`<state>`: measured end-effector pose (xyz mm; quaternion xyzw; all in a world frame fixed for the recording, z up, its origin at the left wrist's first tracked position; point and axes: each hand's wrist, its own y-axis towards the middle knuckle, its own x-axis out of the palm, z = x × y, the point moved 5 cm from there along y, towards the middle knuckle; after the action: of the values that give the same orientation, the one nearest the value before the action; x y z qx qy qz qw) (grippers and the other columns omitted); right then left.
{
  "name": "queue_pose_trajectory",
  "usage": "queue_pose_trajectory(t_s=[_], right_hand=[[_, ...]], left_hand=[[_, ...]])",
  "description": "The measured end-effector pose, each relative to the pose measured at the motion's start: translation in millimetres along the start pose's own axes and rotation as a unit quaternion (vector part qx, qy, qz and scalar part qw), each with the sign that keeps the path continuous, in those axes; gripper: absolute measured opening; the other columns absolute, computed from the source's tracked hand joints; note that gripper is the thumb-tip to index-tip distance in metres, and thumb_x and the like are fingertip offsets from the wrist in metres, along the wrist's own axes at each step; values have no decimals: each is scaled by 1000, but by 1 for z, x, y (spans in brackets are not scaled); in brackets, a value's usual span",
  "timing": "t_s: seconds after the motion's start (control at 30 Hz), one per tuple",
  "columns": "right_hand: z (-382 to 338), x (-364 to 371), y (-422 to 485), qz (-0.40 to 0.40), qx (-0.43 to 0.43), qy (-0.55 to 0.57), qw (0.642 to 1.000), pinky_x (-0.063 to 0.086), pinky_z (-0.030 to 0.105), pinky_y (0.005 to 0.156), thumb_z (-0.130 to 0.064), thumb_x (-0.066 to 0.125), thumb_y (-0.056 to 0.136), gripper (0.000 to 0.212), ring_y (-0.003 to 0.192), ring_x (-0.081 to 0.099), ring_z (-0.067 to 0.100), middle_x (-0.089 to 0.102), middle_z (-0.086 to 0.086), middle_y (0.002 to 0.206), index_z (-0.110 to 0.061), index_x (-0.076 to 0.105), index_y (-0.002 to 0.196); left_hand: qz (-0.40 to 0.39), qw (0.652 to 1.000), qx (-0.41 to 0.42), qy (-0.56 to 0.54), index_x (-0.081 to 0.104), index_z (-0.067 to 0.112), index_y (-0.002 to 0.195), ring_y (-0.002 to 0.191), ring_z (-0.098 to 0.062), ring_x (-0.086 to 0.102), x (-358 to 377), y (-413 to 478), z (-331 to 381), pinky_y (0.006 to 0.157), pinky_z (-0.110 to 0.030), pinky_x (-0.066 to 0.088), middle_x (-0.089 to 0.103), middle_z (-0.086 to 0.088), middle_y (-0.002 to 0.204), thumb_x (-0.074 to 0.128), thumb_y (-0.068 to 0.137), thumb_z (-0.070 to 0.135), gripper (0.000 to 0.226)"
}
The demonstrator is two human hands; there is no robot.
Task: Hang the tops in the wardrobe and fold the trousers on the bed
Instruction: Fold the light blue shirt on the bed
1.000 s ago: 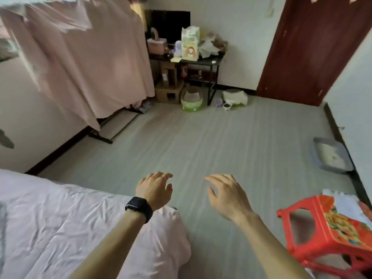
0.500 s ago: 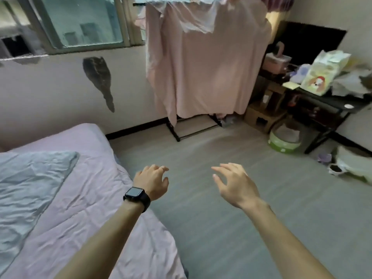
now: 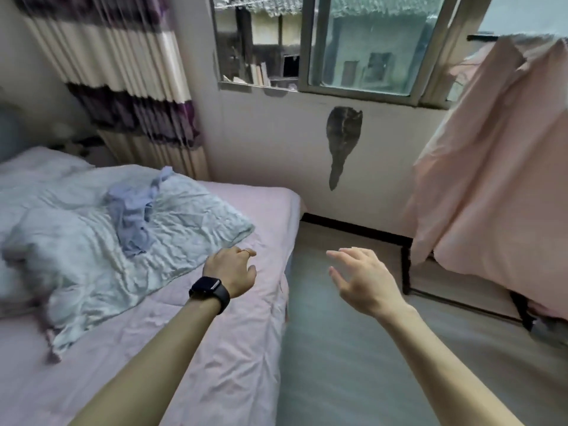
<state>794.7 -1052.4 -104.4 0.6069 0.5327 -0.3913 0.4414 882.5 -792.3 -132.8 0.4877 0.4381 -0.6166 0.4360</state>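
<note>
A crumpled pale blue garment [image 3: 132, 213] lies in a heap on a light blue quilt [image 3: 76, 259], which is spread over the bed [image 3: 233, 348] with its pink sheet. My left hand [image 3: 232, 270], with a black watch on the wrist, hovers over the bed's right side, fingers loosely curled and holding nothing. It is well short of the garment. My right hand [image 3: 359, 279] is held out over the floor beside the bed, fingers spread and empty. No wardrobe is in view.
A pink sheet [image 3: 498, 186] hangs on a black floor rack [image 3: 408, 272] at the right. A window [image 3: 353, 44] sits in the far wall, with a striped curtain [image 3: 123, 78] at the bed's head. Grey floor [image 3: 353, 364] runs between bed and rack.
The view has swung left from the door and table to the bed and window. The quilt and blue garment have come into view. Both hands stay held out and empty.
</note>
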Motion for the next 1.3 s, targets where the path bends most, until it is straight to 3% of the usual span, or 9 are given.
queue_pose_trajectory(t_s=[0.27, 0.47, 0.63, 1.0, 1.17, 1.3], right_hand=[[-17, 25, 205, -57, -166, 11, 984, 36, 31, 110, -46, 50, 99, 46, 135, 39, 16, 54, -13, 142, -37, 49, 145], [-49, 78, 358, -113, -305, 6, 946, 36, 34, 112, -48, 47, 101, 49, 142, 34, 16, 46, -9, 152, -38, 45, 148], [-102, 130, 452, -151, -390, -10, 908, 36, 34, 112, -49, 45, 101, 48, 144, 32, 16, 45, -9, 153, -39, 44, 148], [-226, 371, 618, -258, -452, -57, 852, 28, 39, 120, -57, 36, 100, 56, 151, 19, 19, 27, -6, 164, -42, 29, 154], [-254, 511, 684, -317, -442, -100, 833, 9, 47, 126, -59, 31, 100, 63, 155, -7, 25, -4, -2, 169, -45, 8, 158], [-286, 604, 745, -303, -462, -128, 824, -5, 59, 121, -63, 26, 100, 69, 150, -28, 30, -28, -1, 164, -47, -11, 155]], left_hand=[[17, 983, -182, -6, 49, 35, 142, 131, -22, 47, -26, 101, -66, 105, -38, 39, 53, 3, 141, 42, 97, 41, 45], [25, 939, -341, -43, 49, 37, 142, 134, -20, 44, -15, 163, -123, 105, -40, 36, 47, 6, 147, 44, 97, 40, 45], [-6, 903, -424, -60, 48, 35, 143, 133, -23, 43, 1, 194, -170, 106, -40, 36, 47, 5, 145, 43, 98, 40, 46], [-65, 863, -497, -68, 38, 31, 149, 138, -25, 35, 95, 335, -349, 109, -42, 32, 37, -1, 149, 45, 98, 39, 53], [-82, 861, -500, -44, 23, 34, 155, 147, -30, 20, 157, 413, -437, 116, -47, 22, 18, -5, 160, 46, 98, 45, 63], [-70, 865, -496, 4, 12, 37, 157, 149, -35, 7, 196, 481, -504, 118, -54, 16, 2, -5, 165, 48, 96, 50, 72]])
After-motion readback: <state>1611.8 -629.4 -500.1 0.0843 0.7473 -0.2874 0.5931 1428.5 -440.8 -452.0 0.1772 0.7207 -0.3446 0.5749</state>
